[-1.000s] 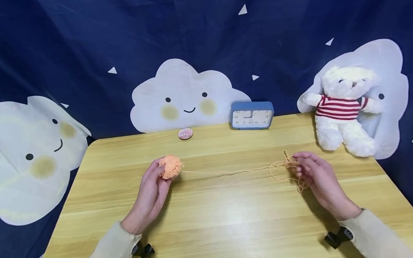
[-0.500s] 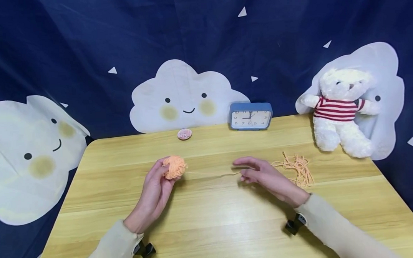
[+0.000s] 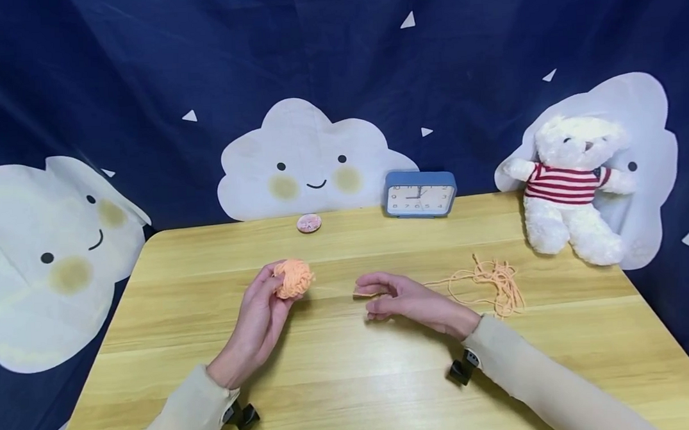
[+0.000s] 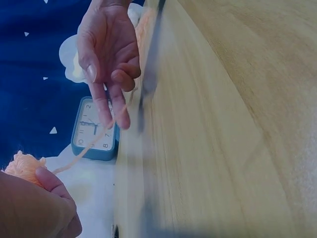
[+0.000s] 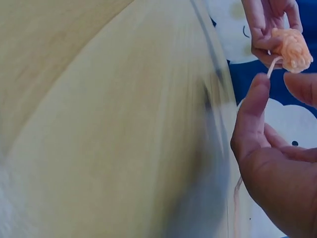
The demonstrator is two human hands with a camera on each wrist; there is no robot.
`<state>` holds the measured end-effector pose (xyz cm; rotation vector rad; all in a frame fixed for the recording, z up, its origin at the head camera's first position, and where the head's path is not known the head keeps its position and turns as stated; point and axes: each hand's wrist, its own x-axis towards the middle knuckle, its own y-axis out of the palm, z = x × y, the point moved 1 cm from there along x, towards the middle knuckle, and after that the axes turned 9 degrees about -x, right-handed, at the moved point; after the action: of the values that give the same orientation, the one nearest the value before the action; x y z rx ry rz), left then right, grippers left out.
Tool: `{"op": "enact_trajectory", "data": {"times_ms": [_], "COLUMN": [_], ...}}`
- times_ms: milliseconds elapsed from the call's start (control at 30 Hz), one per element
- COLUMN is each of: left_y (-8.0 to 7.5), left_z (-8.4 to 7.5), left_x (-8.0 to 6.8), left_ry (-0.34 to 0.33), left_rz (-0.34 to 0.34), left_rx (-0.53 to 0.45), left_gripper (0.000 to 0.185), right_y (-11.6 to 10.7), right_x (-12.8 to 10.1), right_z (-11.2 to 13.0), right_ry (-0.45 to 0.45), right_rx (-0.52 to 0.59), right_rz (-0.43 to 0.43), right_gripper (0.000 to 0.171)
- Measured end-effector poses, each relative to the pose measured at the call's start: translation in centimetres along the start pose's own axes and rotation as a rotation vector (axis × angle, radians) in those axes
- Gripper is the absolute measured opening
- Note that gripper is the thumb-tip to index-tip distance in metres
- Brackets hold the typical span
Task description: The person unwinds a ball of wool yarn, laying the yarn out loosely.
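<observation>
Here, yarn ball (image 3: 295, 279) pinched in left hand (image 3: 255, 321), right hand (image 3: 414, 301) nearby, spread, touching strand (image 4: 81, 154).

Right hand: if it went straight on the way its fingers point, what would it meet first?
Probably the yarn ball in the left hand; it lies ahead of the right hand, though relative height is unclear.

Both hands (image 3: 255, 325) (image 3: 416, 303) in every view
</observation>
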<state>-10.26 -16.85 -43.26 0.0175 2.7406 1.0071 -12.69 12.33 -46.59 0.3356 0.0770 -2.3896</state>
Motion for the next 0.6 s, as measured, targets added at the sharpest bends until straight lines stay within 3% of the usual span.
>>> {"op": "enact_trajectory", "data": {"times_ms": [167, 300, 433, 600], "left_y": [0.2, 0.1, -0.2, -0.6], "left_z": [-0.1, 0.0, -0.1, -0.1], "left_x": [-0.1, 0.0, -0.2, -0.4], "left_ry": [0.014, 0.037, 0.069, 0.081], "left_rz": [-0.001, -0.006, -0.023, -0.024], "left_rx": [-0.007, 0.033, 0.058, 0.071], "left_gripper": [0.034, 0.032, 0.029, 0.029], "right_y": [0.0, -0.8, -1.8, -3.3], "right_x": [-0.4, -1.2, -2.3, -4.2], "right_z": [0.1, 0.2, 0.4, 0.6], "right_ry": [0.014, -0.013, -0.054, -0.082], "right_rx": [-0.014, -0.108, -0.181, -0.137], "right_rz": [-0.004, -0.113, -0.236, -0.362], "right_gripper": [0.052, 0.037, 0.034, 0.029]}}
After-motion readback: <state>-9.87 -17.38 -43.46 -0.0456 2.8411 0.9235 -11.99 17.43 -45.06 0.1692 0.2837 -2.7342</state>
